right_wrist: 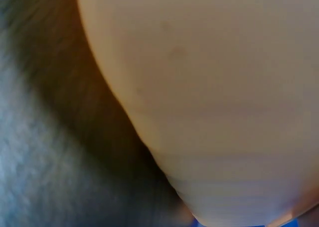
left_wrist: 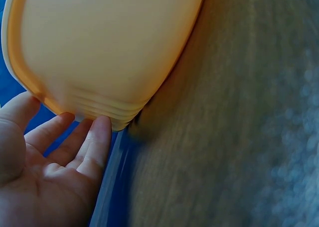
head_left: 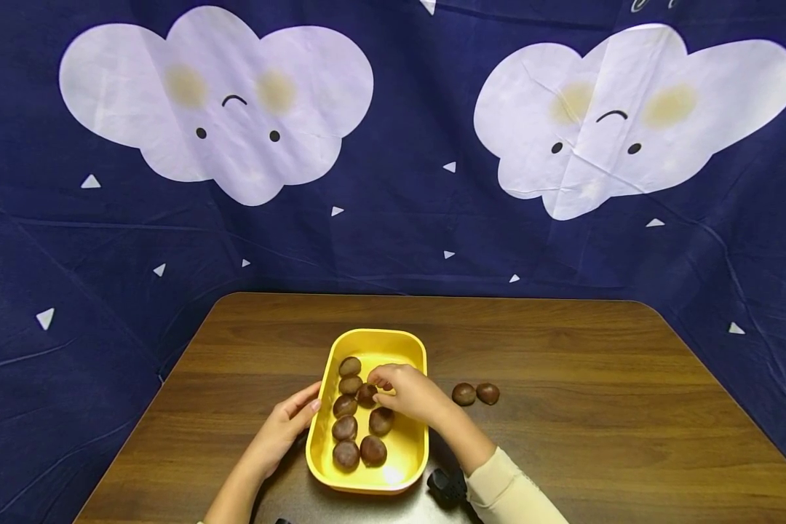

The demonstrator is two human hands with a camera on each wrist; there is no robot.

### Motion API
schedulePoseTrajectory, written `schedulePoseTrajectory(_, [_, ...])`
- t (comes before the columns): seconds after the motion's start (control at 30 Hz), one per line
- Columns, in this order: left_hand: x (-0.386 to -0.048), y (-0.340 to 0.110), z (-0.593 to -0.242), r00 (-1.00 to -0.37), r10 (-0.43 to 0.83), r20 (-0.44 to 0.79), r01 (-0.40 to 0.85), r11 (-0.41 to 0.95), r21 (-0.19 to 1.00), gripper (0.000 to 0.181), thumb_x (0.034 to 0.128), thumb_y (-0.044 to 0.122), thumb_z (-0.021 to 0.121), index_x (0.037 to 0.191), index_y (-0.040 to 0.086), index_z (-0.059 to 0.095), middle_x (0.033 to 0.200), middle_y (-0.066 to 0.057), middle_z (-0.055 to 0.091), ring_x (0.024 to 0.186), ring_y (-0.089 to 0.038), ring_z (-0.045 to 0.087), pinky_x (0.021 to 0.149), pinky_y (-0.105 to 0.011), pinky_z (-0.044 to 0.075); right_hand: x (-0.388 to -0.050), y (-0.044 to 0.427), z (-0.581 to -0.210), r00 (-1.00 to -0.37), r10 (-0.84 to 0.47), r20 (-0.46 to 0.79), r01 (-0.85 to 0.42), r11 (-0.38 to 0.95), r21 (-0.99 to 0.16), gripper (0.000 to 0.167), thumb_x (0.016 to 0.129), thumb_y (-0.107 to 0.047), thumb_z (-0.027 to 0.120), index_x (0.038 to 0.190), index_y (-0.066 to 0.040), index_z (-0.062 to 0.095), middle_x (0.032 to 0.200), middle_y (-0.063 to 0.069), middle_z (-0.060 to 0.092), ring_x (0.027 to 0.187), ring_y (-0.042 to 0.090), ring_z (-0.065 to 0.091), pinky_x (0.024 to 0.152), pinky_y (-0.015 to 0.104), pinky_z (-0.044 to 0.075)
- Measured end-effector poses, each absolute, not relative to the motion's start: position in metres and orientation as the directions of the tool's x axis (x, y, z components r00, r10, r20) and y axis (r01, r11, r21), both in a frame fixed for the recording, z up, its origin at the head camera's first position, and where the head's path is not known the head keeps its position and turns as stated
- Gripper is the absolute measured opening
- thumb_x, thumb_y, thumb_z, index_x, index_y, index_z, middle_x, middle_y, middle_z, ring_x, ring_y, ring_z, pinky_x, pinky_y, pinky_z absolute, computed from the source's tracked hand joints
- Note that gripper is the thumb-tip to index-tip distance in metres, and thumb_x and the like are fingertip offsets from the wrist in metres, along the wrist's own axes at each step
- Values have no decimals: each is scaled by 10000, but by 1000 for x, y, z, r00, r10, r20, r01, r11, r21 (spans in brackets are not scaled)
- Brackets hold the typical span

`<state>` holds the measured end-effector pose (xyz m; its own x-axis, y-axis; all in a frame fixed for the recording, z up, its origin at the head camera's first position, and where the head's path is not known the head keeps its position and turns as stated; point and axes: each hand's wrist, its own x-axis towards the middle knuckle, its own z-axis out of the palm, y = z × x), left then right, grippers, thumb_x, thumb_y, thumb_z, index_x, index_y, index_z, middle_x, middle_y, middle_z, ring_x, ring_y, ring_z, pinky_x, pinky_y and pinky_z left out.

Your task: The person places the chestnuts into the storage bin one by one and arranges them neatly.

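A yellow rectangular tray (head_left: 395,480) stands on the table with several brown chestnuts (head_left: 345,428) inside. They form a column along its left side and a shorter, uneven one beside it. My right hand (head_left: 406,391) reaches in over the right wall, thumb and fingertips pinching a chestnut (head_left: 366,395) near the middle. My left hand (head_left: 280,431) touches the tray's left side. In the left wrist view, the fairly straight fingers (left_wrist: 99,137) rest against the tray's outer wall (left_wrist: 109,43). Only the tray's outer wall (right_wrist: 224,87) fills the right wrist view; the right hand's fingers are hidden there.
Two more chestnuts (head_left: 475,394) lie side by side on the wooden table (head_left: 563,349), right of the tray. A black device (head_left: 447,486) sits by the right wrist. Behind the table hangs a dark blue cloth (head_left: 406,240) with white clouds.
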<state>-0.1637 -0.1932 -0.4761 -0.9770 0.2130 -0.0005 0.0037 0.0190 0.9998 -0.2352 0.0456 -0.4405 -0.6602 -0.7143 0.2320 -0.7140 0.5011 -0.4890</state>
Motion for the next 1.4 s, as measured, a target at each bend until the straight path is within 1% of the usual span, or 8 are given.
schedulePoseTrajectory(0.2, [-163, -193, -476, -976, 218, 5, 9, 17, 1000, 485, 949, 175, 464, 1354, -55, 327, 1324, -253, 385, 1103, -277, 486, 849, -251, 431, -235, 47, -441, -664, -708, 241, -701, 478, -529, 163, 829, -87, 642, 990, -67, 628, 929, -2, 634, 826, 84, 576, 734, 199, 462])
schedulePoseTrajectory(0.5, [-163, -193, -477, -975, 221, 5, 9, 17, 1000, 490, 949, 186, 465, 1358, -47, 327, 1338, -247, 371, 1122, -307, 470, 856, -255, 430, -234, 50, -443, -661, -667, 344, -712, 413, -567, 242, 850, -100, 623, 1067, 4, 594, 1012, 93, 617, 888, 172, 586, 791, 240, 461])
schedulePoseTrajectory(0.63, [-163, -193, -477, -975, 221, 8, 12, 17, 1000, 489, 949, 186, 465, 1358, -46, 328, 1340, -248, 368, 1125, -313, 466, 861, -264, 429, -233, 52, -443, -672, -636, 378, -715, 426, -554, 276, 868, -163, 608, 1098, -11, 584, 1039, 71, 607, 886, 184, 587, 792, 272, 468])
schedulePoseTrajectory(0.77, [-164, -193, -477, -975, 223, 13, 16, 13, 1000, 486, 950, 179, 464, 1357, -50, 328, 1340, -249, 367, 1127, -306, 463, 866, -266, 425, -232, 55, -443, -687, -609, 398, -710, 443, -548, 307, 886, -234, 583, 1132, -50, 579, 1087, 32, 595, 903, 173, 589, 803, 274, 464])
schedulePoseTrajectory(0.87, [-164, -193, -476, -975, 223, 11, 14, 11, 1000, 486, 950, 179, 463, 1357, -49, 327, 1339, -249, 369, 1123, -306, 467, 862, -264, 428, -232, 60, -441, -687, -593, 421, -712, 433, -552, 325, 892, -262, 574, 1148, -63, 571, 1099, 30, 594, 928, 183, 591, 817, 275, 460])
schedulePoseTrajectory(1.13, [-164, -193, -476, -974, 227, 9, 11, 8, 1000, 493, 951, 185, 460, 1360, -51, 318, 1341, -254, 361, 1127, -322, 463, 871, -283, 428, -232, 77, -436, -650, -569, 504, -757, 429, -494, 390, 888, -306, 570, 1179, -46, 557, 1147, 33, 580, 980, 160, 567, 840, 281, 453])
schedulePoseTrajectory(1.27, [-165, -193, -476, -975, 222, 7, 9, 10, 1000, 487, 951, 186, 461, 1356, -49, 328, 1334, -253, 372, 1118, -313, 471, 863, -282, 431, -233, 87, -437, -651, -553, 520, -758, 444, -477, 421, 885, -326, 570, 1200, -48, 546, 1176, 33, 565, 1046, 161, 535, 877, 303, 432])
schedulePoseTrajectory(1.4, [-165, -193, -476, -976, 220, -2, 4, 26, 1000, 496, 950, 207, 464, 1356, -44, 333, 1335, -245, 377, 1115, -300, 479, 861, -284, 436, -234, 98, -441, -645, -541, 540, -764, 445, -468, 418, 880, -305, 584, 1201, -42, 542, 1178, 49, 559, 1080, 177, 519, 868, 305, 441])
